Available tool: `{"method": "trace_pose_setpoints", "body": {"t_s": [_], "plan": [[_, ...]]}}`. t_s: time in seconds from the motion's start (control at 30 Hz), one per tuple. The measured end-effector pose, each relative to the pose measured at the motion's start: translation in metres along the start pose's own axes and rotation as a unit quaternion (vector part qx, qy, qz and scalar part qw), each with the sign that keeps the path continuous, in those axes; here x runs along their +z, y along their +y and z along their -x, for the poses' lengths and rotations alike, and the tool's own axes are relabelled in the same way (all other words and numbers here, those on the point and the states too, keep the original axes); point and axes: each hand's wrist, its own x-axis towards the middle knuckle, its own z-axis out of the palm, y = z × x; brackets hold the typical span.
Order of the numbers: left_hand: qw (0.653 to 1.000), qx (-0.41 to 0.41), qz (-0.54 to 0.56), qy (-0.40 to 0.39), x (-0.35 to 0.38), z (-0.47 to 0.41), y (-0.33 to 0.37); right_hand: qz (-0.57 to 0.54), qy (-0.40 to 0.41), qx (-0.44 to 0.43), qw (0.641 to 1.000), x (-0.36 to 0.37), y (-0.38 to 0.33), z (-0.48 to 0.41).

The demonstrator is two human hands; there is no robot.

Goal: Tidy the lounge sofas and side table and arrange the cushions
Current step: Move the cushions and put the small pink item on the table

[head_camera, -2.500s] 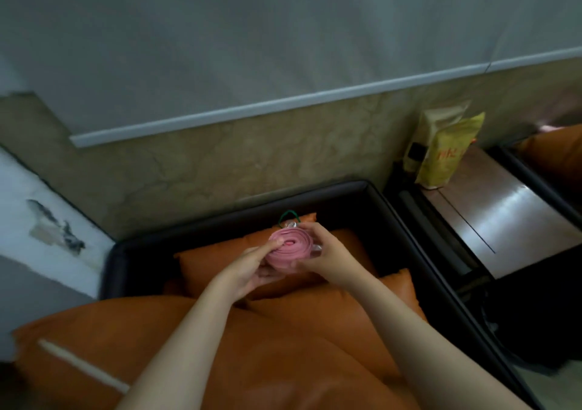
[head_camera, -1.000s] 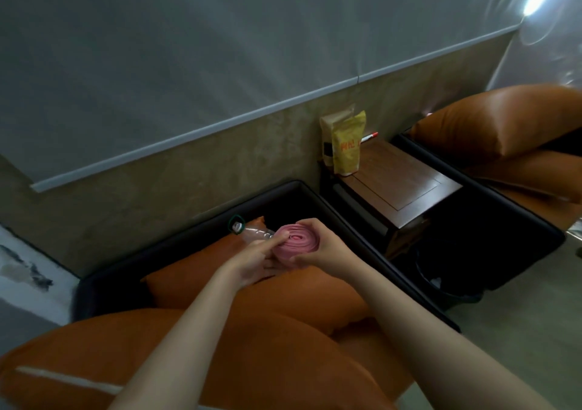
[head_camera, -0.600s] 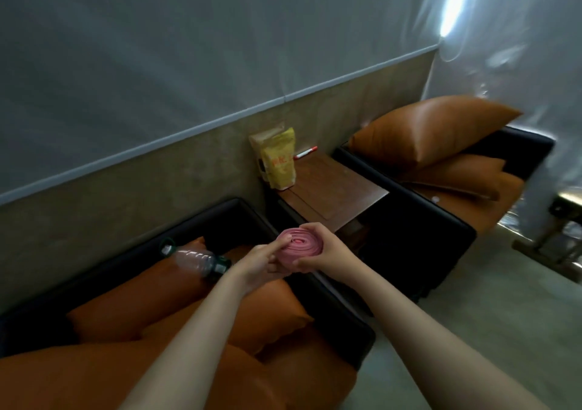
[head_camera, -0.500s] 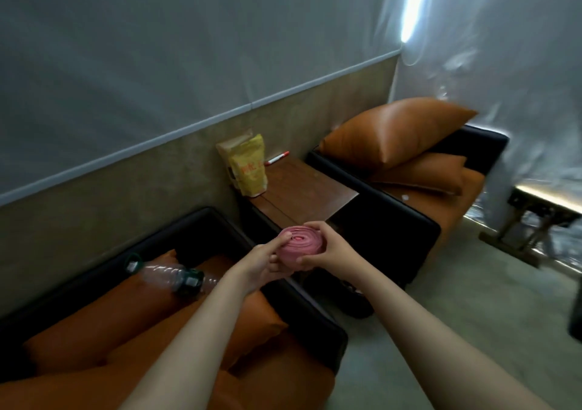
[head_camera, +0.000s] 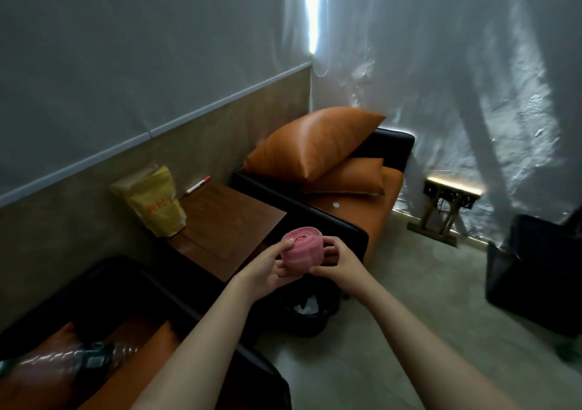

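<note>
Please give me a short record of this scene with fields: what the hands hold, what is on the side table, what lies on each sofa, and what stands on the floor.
Hands: left hand and right hand both grip the pink roll.
Side table: yellow bag upright by the wall; pen lying to its right.
Far sofa: large orange cushion leaning over the smaller orange cushion.
Near sofa: clear plastic bottle lying on its side.
Floor: black bin with white rubbish inside.

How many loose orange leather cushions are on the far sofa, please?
2: the large orange cushion propped up, and the smaller orange cushion on the seat below it. More may hide behind them.
</note>
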Motion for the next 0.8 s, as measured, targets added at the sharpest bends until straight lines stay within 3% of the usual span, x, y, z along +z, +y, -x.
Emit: {"method": "trace_pose_setpoints", "body": {"t_s": [0.33, 0.57, 0.67, 0.8], "plan": [[0.998, 0.036, 0.030, -0.032, -0.027, -0.083, 0.084, -0.087, -0.011, 0.008, 0.996, -0.016, -0.037, -0.113], [0.999, -0.001, 0.039, -0.038, 0.006, -0.138, 0.107, -0.114, 0.018, -0.015, 0.993, -0.057, -0.019, -0.163], [0.996, -0.038, 0.081, -0.027, 0.027, -0.161, 0.111, -0.111, 0.002, -0.022, 0.994, -0.088, -0.008, -0.186], [0.995, -0.021, 0.096, 0.014, 0.059, -0.189, 0.108, -0.118, -0.041, -0.024, 0.992, -0.130, 0.000, -0.207]]}}
